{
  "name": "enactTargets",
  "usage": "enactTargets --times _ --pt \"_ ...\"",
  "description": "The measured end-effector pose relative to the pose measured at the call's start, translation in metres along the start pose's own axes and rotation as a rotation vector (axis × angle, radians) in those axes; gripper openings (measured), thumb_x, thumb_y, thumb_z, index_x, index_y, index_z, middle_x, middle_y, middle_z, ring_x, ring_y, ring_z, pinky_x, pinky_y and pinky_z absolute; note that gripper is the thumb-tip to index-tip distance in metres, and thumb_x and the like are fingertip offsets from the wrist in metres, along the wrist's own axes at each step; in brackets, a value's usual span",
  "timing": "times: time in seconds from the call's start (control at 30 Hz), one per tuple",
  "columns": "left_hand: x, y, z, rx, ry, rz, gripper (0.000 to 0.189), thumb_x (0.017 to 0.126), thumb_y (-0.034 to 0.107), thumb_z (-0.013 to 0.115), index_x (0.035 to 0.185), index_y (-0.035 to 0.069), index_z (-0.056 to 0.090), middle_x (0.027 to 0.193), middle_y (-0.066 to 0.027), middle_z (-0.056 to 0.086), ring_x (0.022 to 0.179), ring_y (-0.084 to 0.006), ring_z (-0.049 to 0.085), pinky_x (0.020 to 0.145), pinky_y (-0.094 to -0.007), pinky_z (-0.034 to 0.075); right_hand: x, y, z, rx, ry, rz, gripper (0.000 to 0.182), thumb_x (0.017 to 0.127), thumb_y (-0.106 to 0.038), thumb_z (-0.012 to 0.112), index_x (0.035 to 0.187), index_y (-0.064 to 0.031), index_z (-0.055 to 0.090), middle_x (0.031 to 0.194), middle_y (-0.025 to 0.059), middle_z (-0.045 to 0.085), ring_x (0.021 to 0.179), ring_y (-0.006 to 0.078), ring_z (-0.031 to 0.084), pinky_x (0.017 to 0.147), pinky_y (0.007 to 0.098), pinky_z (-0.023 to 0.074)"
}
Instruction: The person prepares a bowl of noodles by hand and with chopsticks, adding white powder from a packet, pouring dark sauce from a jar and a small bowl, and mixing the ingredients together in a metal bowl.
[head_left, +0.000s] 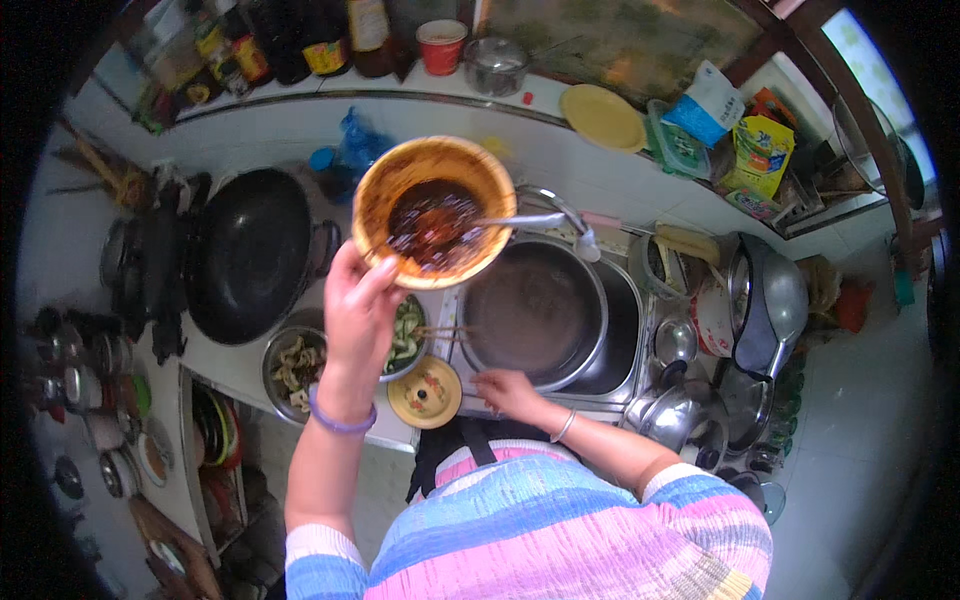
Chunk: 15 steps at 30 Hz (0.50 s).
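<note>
A yellow bowl (435, 212) of dark reddish-brown sauce, with a spoon (521, 220) leaning in it, is raised in my left hand (365, 304), thumb at the rim. Nothing shows in my right hand (510, 395), which is low by the near edge of the sink, its fingers loosely curled. Beside it a large metal basin (534, 311) of cloudy liquid sits over the sink. Below my left hand are a bowl of sliced green vegetable (405, 334), with chopsticks (444, 329) across its rim, a yellow floral lid (424, 391) and a metal bowl of mixed food pieces (296, 367).
A black wok (251, 255) stands at the left, and a curved faucet (562, 206) rises behind the basin. Sauce bottles (326, 45), a red cup (441, 49) and a yellow plate (603, 118) line the ledge. Metal pots and lids (679, 420) crowd the right side.
</note>
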<state>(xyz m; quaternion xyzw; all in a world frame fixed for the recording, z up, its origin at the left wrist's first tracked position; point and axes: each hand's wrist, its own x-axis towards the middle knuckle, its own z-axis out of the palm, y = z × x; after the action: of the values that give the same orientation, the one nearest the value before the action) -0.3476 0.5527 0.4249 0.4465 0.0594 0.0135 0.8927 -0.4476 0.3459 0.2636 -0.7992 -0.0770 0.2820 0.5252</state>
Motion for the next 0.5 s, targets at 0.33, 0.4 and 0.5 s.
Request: enactTargets --times 0.33,0.4,0.5 --pt "0.167 -0.087 0.169 -0.072 -0.222 -0.258 0.012 0.079 0.000 0.055 0.083 0.004 0.045 0.072 -0.0102 0.053 0.052 -0.0118 0.049 0.037 -0.0122 0.036 0.063 0.062 0.062 -0.323 -0.183 -0.301 0.022 0.081 -0.016 0.044 0.097 -0.0018 0.050 0.094 0.0184 0.053 0.086 0.0345 0.054 0.070 0.0423 0.0463" --pt "0.184 -0.105 0.187 -0.059 -0.171 -0.315 0.013 0.079 0.002 0.055 0.083 0.005 0.043 0.067 -0.0114 0.052 0.050 -0.0110 0.047 0.033 -0.0104 0.032 0.066 0.059 0.055 -0.412 -0.135 -0.465 0.015 0.074 -0.013 0.049 0.088 -0.0057 0.051 0.088 0.0120 0.050 0.083 0.0295 0.054 0.064 0.0385 0.0490" --pt "0.201 -0.127 0.205 -0.024 -0.140 -0.330 0.012 0.080 0.002 0.054 0.084 0.005 0.043 0.067 -0.0109 0.051 0.050 -0.0113 0.047 0.034 -0.0118 0.034 0.082 0.074 0.062 -0.545 0.007 -0.794 0.014 0.075 -0.011 0.048 0.087 -0.0085 0.055 0.080 0.0100 0.047 0.069 0.0263 0.058 0.055 0.0353 0.0477"
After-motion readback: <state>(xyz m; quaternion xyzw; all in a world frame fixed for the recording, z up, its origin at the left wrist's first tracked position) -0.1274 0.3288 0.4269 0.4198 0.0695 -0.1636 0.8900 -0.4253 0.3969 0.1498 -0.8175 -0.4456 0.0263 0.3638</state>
